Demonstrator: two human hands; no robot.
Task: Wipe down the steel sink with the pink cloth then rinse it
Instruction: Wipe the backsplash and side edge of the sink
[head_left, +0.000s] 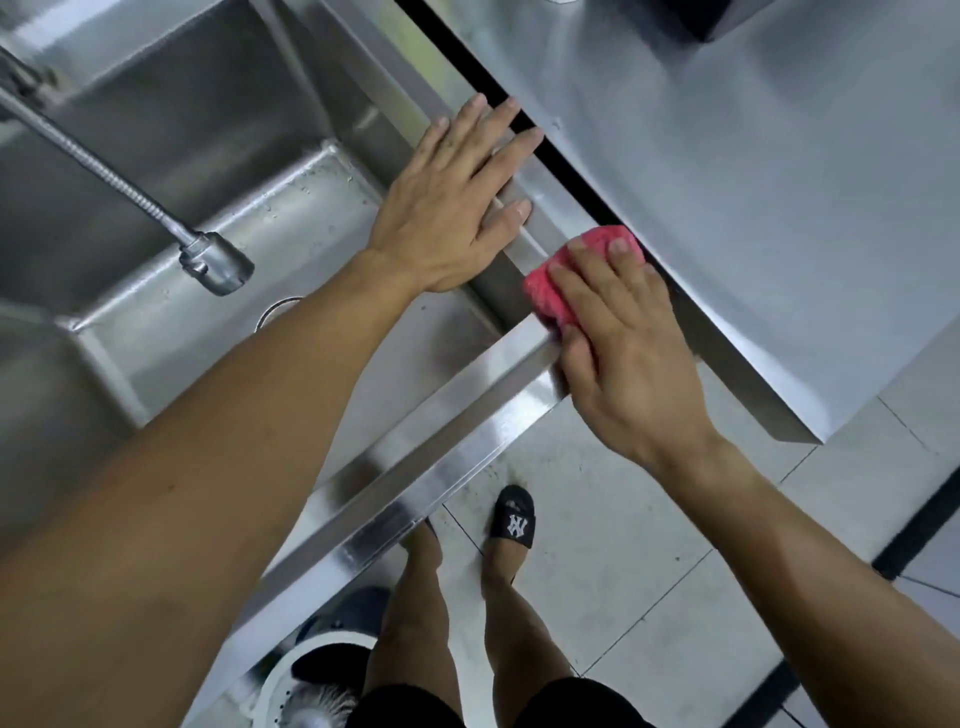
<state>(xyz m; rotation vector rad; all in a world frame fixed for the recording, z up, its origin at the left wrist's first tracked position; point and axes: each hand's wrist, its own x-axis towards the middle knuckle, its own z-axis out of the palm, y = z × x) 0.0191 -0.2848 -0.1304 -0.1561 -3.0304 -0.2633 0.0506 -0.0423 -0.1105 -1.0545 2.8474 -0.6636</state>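
The steel sink (187, 332) fills the left of the view, with its drain ring partly hidden behind my left forearm. My right hand (623, 353) presses the folded pink cloth (550, 291) onto the sink's front right corner rim. My left hand (457, 202) lies flat with fingers spread on the right rim of the sink, just above the cloth, holding nothing. A flexible metal faucet hose with a spray head (215, 262) hangs over the basin.
A steel counter (779, 182) adjoins the sink on the right across a dark gap. Below are a tiled floor (623, 545), my legs and a black slipper (513, 519). A white bucket (311, 680) stands under the sink's front edge.
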